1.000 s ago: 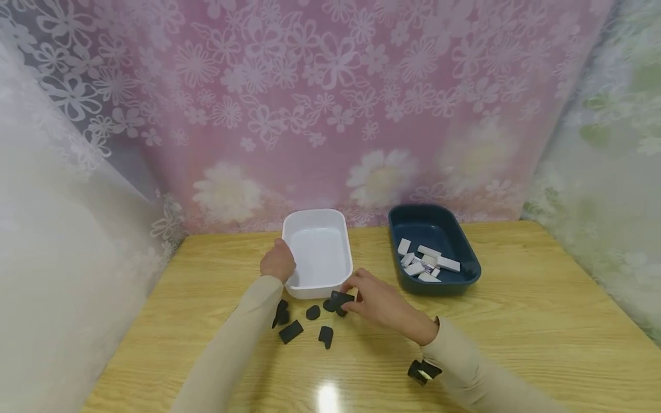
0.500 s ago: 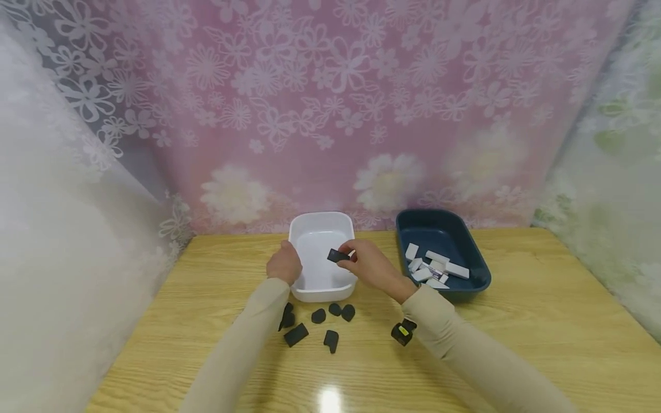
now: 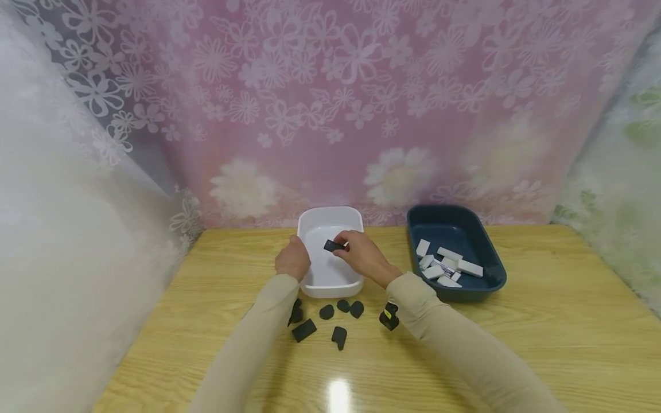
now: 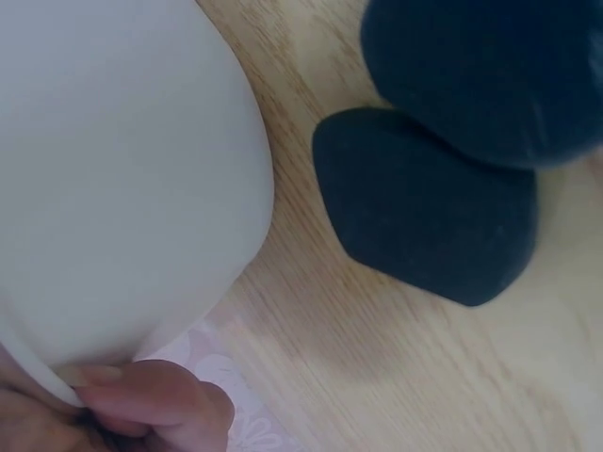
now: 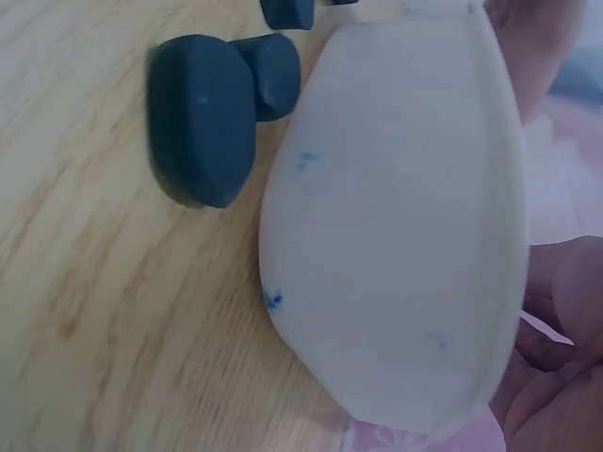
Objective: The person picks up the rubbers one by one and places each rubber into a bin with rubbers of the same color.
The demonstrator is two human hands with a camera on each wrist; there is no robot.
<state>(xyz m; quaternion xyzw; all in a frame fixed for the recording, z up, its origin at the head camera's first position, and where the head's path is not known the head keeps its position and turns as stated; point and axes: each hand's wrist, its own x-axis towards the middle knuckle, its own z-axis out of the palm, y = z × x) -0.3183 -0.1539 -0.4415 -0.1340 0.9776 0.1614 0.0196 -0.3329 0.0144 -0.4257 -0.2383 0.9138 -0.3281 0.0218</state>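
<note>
A white plastic basin [image 3: 330, 292] stands at the back of the table. My left hand [image 3: 292, 259] grips its left rim; in the left wrist view the thumb [image 4: 155, 400] lies over the rim. Above the basin's inside, my right hand [image 3: 364, 255] pinches a black eraser [image 3: 333, 245] between thumb and fingers. In the right wrist view the basin's wall hides that eraser. Several black pieces lie on the wood in front of the basin, among them a rectangular one [image 3: 304, 330], a notched one [image 3: 339, 337] and a rounded one [image 3: 326, 312]. My left sleeve partly covers others [image 3: 296, 313].
A dark blue basin [image 3: 493, 281] stands to the right, with several white erasers [image 3: 448, 265] inside. Behind the wooden table [image 3: 558, 310] hangs a pink flowered curtain [image 3: 320, 115]. A small black device [image 3: 389, 316] sits at my right wrist.
My right hand has lifted the black eraser from the table in front of the white basin and moved it up and over the basin's inside. My left hand stays on the rim.
</note>
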